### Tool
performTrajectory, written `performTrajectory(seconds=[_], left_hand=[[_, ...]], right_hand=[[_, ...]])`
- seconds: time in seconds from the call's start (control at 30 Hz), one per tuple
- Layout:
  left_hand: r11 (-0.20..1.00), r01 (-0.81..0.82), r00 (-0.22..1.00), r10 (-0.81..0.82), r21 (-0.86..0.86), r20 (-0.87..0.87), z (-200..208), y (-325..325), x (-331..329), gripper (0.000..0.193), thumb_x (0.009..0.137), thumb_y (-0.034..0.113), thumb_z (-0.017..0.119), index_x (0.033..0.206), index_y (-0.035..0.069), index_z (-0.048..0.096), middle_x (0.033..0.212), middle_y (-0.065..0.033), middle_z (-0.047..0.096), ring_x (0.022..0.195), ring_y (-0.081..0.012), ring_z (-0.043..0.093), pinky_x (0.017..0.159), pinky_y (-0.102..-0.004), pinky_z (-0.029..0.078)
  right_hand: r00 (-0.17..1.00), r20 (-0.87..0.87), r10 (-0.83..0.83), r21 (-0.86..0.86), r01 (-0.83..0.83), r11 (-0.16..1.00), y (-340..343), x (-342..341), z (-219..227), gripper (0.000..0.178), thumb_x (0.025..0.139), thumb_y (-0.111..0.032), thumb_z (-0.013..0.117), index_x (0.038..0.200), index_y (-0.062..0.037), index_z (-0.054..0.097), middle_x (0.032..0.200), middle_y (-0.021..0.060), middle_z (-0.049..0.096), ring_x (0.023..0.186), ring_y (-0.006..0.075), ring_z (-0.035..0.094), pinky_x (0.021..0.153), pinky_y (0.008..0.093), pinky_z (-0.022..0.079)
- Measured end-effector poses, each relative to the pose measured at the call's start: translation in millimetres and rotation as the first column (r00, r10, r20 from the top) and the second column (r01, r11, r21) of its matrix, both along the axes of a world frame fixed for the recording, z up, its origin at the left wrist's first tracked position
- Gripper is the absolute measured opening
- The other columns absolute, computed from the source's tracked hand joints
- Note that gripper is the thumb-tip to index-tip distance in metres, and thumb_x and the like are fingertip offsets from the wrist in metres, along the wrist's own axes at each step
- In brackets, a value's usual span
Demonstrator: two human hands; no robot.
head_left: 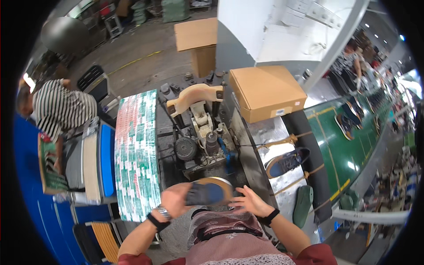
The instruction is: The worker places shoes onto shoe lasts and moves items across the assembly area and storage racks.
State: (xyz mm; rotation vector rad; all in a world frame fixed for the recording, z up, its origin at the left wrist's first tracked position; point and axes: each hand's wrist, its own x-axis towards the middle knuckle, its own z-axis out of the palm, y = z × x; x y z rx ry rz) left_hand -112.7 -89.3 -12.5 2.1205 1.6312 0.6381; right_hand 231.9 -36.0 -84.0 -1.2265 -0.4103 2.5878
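Note:
A dark blue shoe with a tan sole (210, 191) is in front of my chest, held sideways. My left hand (176, 199) grips its left end. My right hand (247, 201) touches its right end with fingers spread. Just beyond the shoe stands a black pressing machine (198, 141) with a cream curved arm (194, 96) on top.
A second blue shoe (287, 161) and a green insole-shaped piece (303, 204) lie on the metal table at right. A cardboard box (266, 92) sits behind them. A green conveyor (349, 145) carries shoes. A patterned panel (136, 154) lies left. A person in stripes (62, 108) bends at far left.

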Motion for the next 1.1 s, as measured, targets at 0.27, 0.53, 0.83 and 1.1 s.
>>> performTrajectory(seconds=[0.27,0.53,0.83,1.1], left_hand=[[0.897,0.194,0.976,-0.137,0.397,-0.17,47,52,142,0.08,0.064,0.003,0.075,0.141,0.007,0.056,0.141,-0.0161,0.053,0.136,-0.0392,0.05,0.107,-0.0456,0.048],[0.932,-0.277,0.958,0.25,0.233,0.139,25,82,150,0.107,0.063,-0.005,0.075,0.158,0.006,0.025,0.151,-0.0298,0.035,0.137,-0.0481,0.041,0.108,-0.0476,0.046],[0.876,-0.419,0.886,0.337,0.238,0.319,-21,96,118,0.115,0.066,0.002,0.08,0.159,0.0,0.014,0.154,-0.0311,0.033,0.136,-0.0476,0.044,0.104,-0.0473,0.049],[0.934,-0.352,0.726,0.229,0.065,0.649,-44,98,91,0.081,0.084,0.007,0.07,0.155,0.002,0.03,0.151,-0.03,0.04,0.14,-0.046,0.041,0.116,-0.0454,0.038]], right_hand=[[0.971,-0.183,-0.155,0.366,0.214,0.906,70,16,79,0.082,0.09,-0.049,0.06,0.156,-0.0058,0.036,0.145,0.0162,0.054,0.127,0.025,0.057,0.107,0.036,0.047],[0.962,0.082,-0.259,0.994,-0.059,0.095,136,-41,106,0.095,0.086,-0.019,0.069,0.161,0.0009,0.014,0.156,0.0244,0.037,0.143,0.028,0.04,0.118,0.0369,0.031],[0.779,0.505,-0.371,0.814,-0.573,-0.097,144,-114,137,0.105,0.083,-0.035,0.07,0.159,0.0047,0.01,0.121,0.0387,0.062,0.107,0.0508,0.065,0.095,0.0498,0.052],[0.548,0.657,-0.517,0.536,-0.822,-0.191,142,-151,145,0.11,0.078,-0.045,0.074,0.158,0.0027,0.016,0.116,0.0354,0.063,0.099,0.0509,0.066,0.087,0.0537,0.054]])
